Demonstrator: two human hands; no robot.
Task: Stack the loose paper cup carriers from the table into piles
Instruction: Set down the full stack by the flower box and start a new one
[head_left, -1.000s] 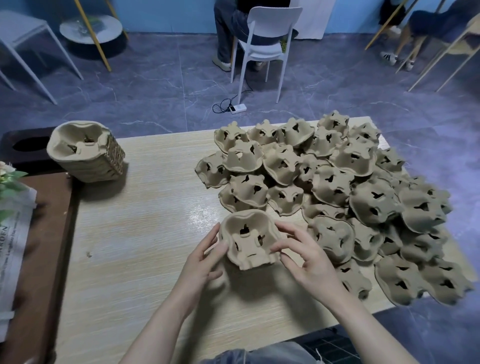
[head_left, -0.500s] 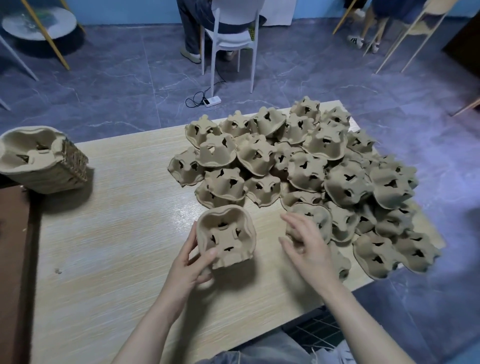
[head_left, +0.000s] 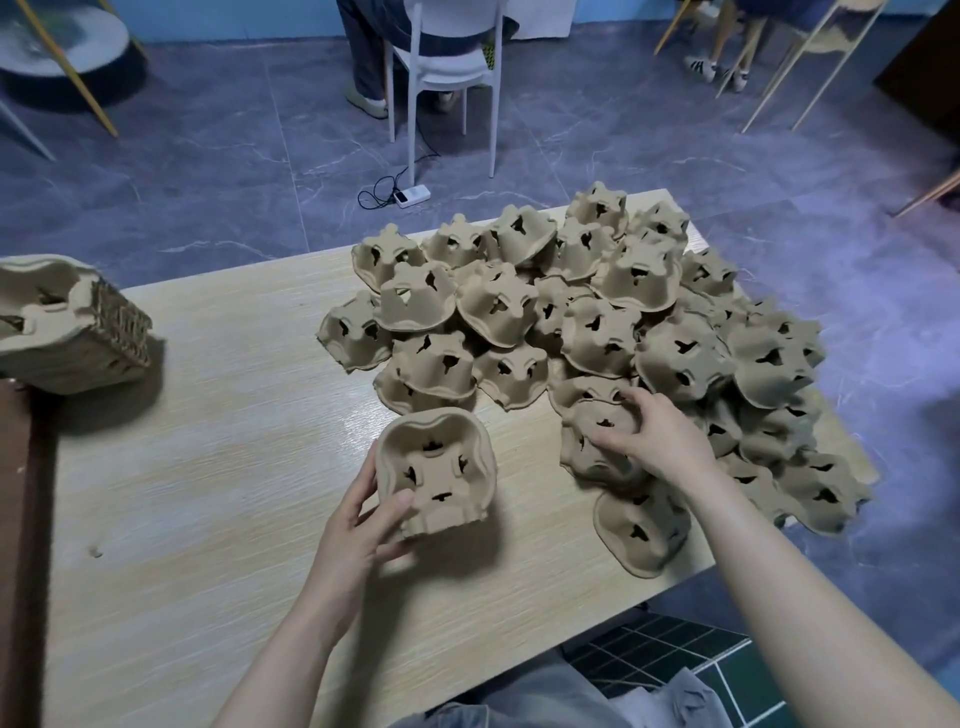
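1. The left hand (head_left: 358, 530) grips the small stack (head_left: 435, 473) at its near-left corner, thumb on the inside wall and fingers behind the outer wall. The stack is tipped so its hollow faces the person, which looks meant to keep the mouth ready for the next carrier to nest in.
2. The right hand (head_left: 647, 441) has its fingers curled over a loose carrier (head_left: 597, 447) at 3 o'clock from the stack, pinching its raised top. That one lies dome-up at the near edge of the heap, the closest to reach; it would likely need flipping to match the stack.
3. The heap (head_left: 623, 332) of loose carriers spreads from 12 to 4 o'clock of the stack, overlapping and mostly dome-up, covering the right half of the table (head_left: 208, 467). Most of the task remains, by the look of it.
4. A finished pile (head_left: 57, 327) lies on its side at 10 o'clock, at the far left edge, well apart from the heap, probably parked there to keep it out of the working space.
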